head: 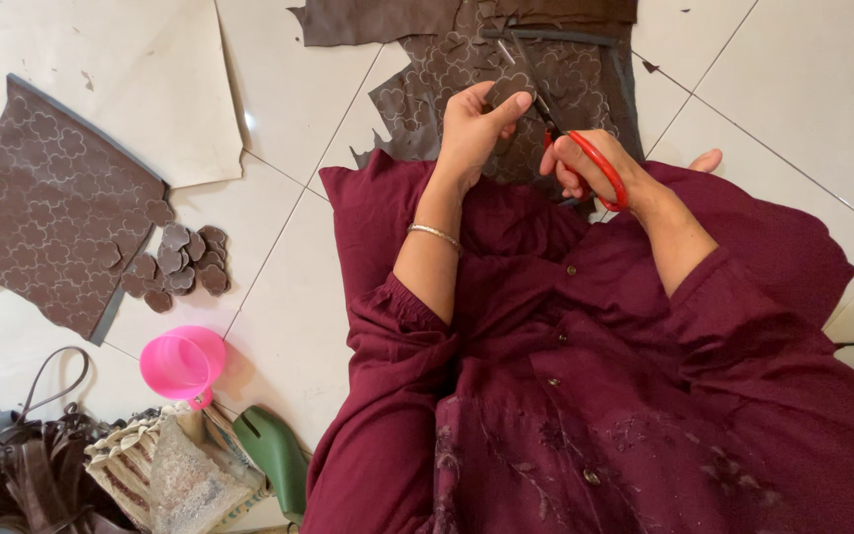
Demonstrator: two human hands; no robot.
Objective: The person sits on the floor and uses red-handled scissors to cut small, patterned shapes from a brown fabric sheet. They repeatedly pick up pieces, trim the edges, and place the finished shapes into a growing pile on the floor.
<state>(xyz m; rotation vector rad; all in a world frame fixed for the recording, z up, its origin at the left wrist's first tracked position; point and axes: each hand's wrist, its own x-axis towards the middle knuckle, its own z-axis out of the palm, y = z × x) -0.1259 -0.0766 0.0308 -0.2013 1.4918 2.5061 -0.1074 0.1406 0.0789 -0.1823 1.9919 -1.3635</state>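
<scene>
A brown leather sheet (447, 74) marked with flower outlines lies on the tiled floor in front of my lap. My left hand (476, 124) pinches a small piece of this leather between thumb and fingers. My right hand (585, 163) grips red-handled scissors (600, 163), whose blades (526, 69) point away over the sheet. The sheet's near edge is jagged with cut-out gaps. Both forearms come out of dark red sleeves.
A second brown marked leather sheet (51, 213) lies at left, with a pile of cut flower shapes (178, 262) beside it. A pink cup (185, 364), a green object (274, 455), brown straps (22, 475) and a woven bag (165, 465) sit at lower left. A cream sheet (101, 69) lies at top left.
</scene>
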